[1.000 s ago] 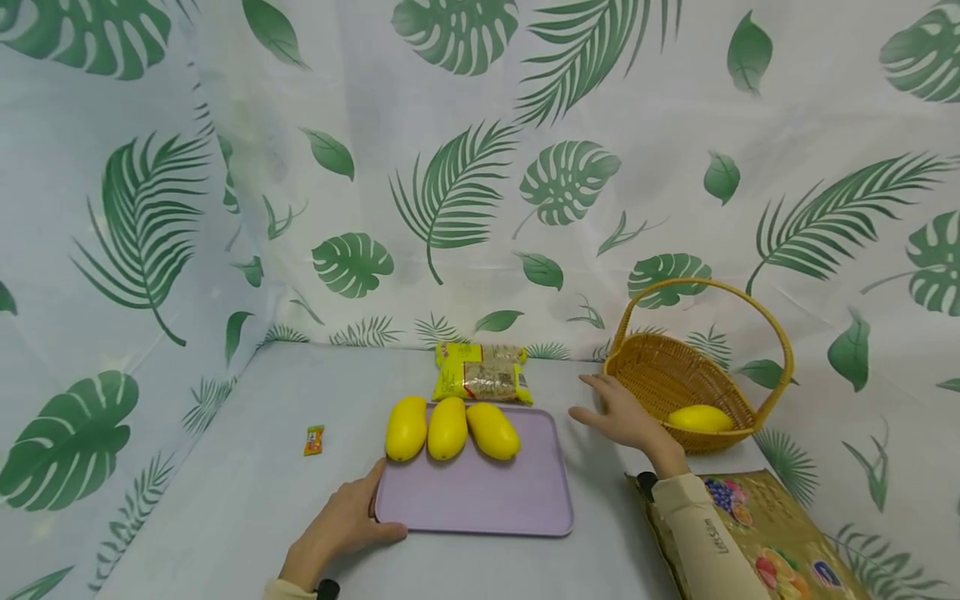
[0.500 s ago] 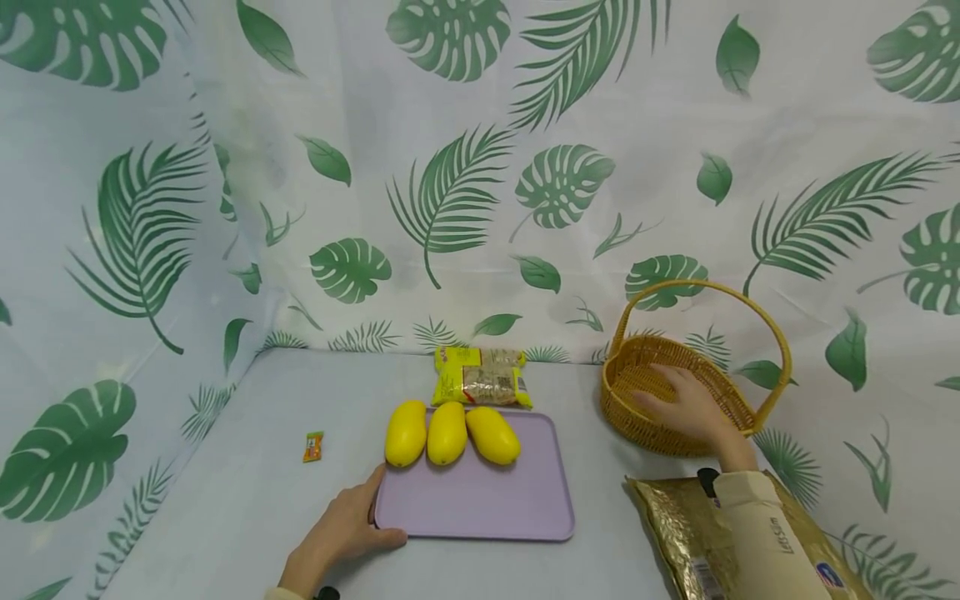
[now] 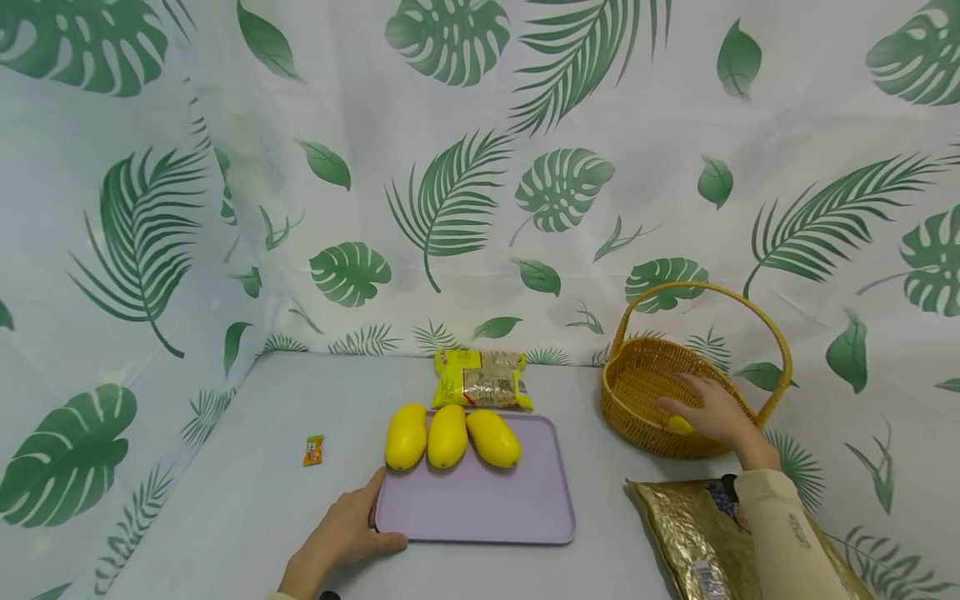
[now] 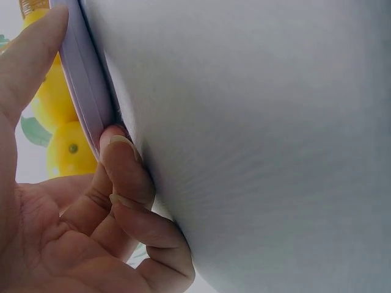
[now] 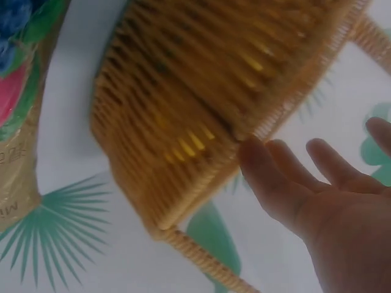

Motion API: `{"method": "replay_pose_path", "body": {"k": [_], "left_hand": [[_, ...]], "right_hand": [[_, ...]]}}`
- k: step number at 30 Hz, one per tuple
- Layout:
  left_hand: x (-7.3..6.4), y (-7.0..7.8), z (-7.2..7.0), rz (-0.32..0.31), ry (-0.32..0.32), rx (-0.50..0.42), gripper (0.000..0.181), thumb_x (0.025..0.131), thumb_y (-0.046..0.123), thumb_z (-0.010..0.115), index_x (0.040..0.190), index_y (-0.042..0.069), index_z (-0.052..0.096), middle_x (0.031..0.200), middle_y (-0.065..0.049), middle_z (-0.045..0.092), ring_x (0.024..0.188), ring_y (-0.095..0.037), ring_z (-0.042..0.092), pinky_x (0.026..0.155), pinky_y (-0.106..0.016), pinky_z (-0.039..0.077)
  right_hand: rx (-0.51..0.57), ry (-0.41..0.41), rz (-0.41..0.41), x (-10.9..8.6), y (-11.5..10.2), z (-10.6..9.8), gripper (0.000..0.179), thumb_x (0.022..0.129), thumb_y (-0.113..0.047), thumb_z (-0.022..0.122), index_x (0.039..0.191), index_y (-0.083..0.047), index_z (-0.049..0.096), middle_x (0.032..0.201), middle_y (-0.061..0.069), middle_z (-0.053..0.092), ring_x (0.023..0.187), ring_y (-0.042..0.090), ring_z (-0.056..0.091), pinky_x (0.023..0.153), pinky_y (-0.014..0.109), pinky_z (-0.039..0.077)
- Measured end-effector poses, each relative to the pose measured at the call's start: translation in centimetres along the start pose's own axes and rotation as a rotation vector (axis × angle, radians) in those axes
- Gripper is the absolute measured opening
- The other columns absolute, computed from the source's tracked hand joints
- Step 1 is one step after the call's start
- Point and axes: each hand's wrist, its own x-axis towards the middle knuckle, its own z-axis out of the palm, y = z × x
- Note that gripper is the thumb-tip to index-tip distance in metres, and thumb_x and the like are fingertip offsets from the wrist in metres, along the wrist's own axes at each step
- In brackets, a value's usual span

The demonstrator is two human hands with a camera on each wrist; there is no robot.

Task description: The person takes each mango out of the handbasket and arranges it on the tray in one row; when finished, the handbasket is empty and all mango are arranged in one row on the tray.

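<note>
My left hand (image 3: 341, 527) grips the left front corner of a lilac tray (image 3: 480, 508); in the left wrist view the curled fingertips (image 4: 125, 162) touch the tray's edge from beneath. Three yellow mangoes (image 3: 447, 437) lie in a row at the tray's back left. My right hand (image 3: 722, 414) reaches over the rim of a wicker basket (image 3: 637, 417), its fingers extended. Below it a single mango (image 3: 679, 424) shows in part, the remainder covered by the hand. Through the basket's weave, the right wrist view shows yellow glints.
Behind the tray lies a yellow printed packet (image 3: 483, 379). A small orange-and-green wrapped sweet (image 3: 313, 450) lies to the tray's left. A gold foil bag (image 3: 690, 533) lies in front of the basket, under the right forearm. A leaf-print curtain (image 3: 450, 200) encloses the table.
My right hand has moved right from beside the basket to inside it, over the mango there. My left hand keeps its place on the tray.
</note>
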Motion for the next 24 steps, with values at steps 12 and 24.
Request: {"method": "replay_pose_path", "body": {"k": [12, 24], "left_hand": [[0.0, -0.1, 0.1, 0.008, -0.002, -0.005, 0.117, 0.066, 0.05, 0.09, 0.156, 0.003, 0.031, 0.142, -0.023, 0.058, 0.117, -0.024, 0.059, 0.11, -0.058, 0.043], [0.1, -0.1, -0.1, 0.003, -0.004, -0.01, 0.116, 0.067, 0.05, 0.09, 0.156, 0.004, 0.031, 0.144, -0.022, 0.057, 0.113, -0.021, 0.058, 0.11, -0.059, 0.042]], "right_hand": [[-0.063, -0.061, 0.061, 1.6, 2.5, 0.5, 0.091, 0.099, -0.059, 0.049, 0.151, 0.013, 0.029, 0.149, 0.047, 0.027, 0.132, 0.068, 0.026, 0.102, 0.08, 0.03], [-0.071, -0.111, 0.08, 2.2, 4.1, 0.4, 0.092, 0.1, -0.057, 0.048, 0.149, 0.018, 0.027, 0.148, 0.05, 0.024, 0.132, 0.071, 0.019, 0.104, 0.081, 0.026]]}}
